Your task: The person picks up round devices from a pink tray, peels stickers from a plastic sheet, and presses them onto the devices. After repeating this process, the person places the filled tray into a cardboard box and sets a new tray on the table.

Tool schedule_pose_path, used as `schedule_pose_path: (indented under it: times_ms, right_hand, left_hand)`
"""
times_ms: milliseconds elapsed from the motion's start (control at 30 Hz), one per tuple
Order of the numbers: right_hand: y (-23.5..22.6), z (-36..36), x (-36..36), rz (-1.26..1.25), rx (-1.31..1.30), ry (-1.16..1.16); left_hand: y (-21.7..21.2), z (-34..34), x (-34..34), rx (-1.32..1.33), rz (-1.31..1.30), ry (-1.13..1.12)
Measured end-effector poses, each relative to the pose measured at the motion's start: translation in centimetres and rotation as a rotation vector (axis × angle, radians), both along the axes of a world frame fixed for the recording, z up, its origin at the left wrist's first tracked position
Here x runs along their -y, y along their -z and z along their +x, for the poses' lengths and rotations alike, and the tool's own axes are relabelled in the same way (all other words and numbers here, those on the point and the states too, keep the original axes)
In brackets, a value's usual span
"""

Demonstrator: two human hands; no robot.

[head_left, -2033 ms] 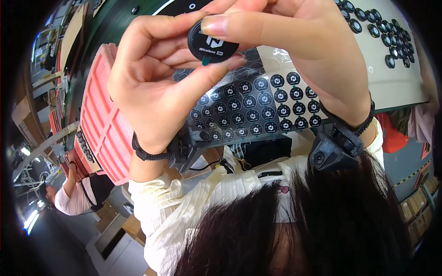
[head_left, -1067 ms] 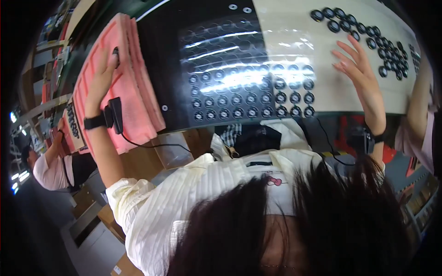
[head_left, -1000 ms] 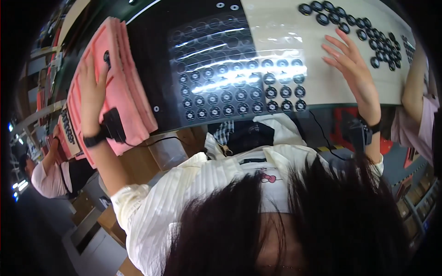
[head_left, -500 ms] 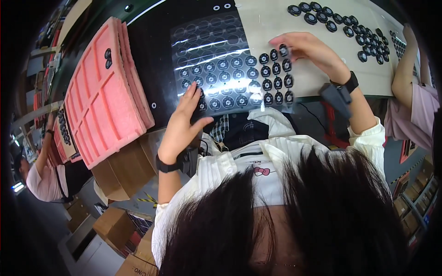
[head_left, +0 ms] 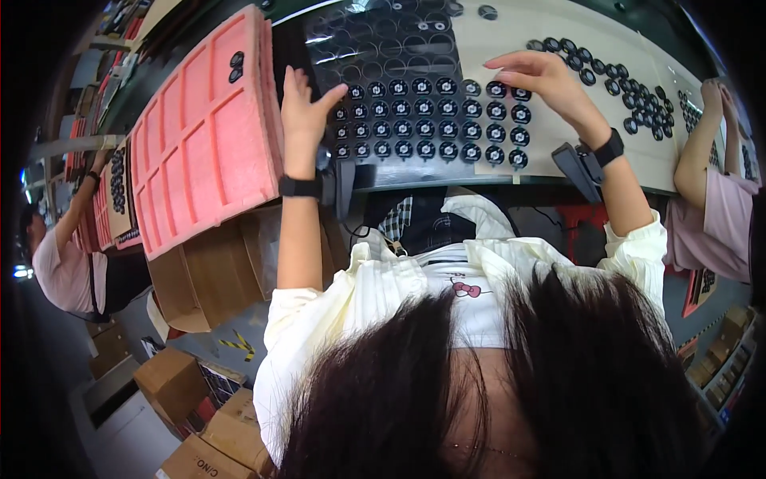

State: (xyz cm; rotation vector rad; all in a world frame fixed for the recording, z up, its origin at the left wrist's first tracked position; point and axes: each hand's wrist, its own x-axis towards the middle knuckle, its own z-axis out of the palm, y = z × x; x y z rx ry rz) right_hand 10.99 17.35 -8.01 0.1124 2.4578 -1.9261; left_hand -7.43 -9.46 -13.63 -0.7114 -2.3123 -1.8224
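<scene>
A clear plastic sheet (head_left: 375, 57) with rows of circular outlines lies on the worktable in front of me. Its nearer half carries several rows of round black discs (head_left: 424, 128) with pale marks. At the sheet's left edge, my left hand (head_left: 306, 116) is open, thumb stretched toward the discs and fingers pointing away from me. My right hand (head_left: 552, 84) hovers over the far right corner of the rows, its thumb and fingers apart above the discs there. Nothing shows in either hand.
A stack of pink foam trays (head_left: 203, 144) stands on the left, two black discs on top. Loose black discs (head_left: 638, 100) lie at the right on the beige surface (head_left: 550, 152). A co-worker's arm (head_left: 696, 144) is at far right; another person (head_left: 64, 255) works at far left.
My left hand has lifted off the discs and moved left to the sheet's edge. The sheet's right part, tilted before, now lies flatter. The right hand has moved slightly right.
</scene>
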Motion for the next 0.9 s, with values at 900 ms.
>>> schedule_pose_path:
  times_ms: [900]
  right_hand:
    - [7.3,7.6,4.5,0.082,-0.079,0.523]
  left_hand:
    - [0.5,8.7,4.7,0.191,-0.295,0.375]
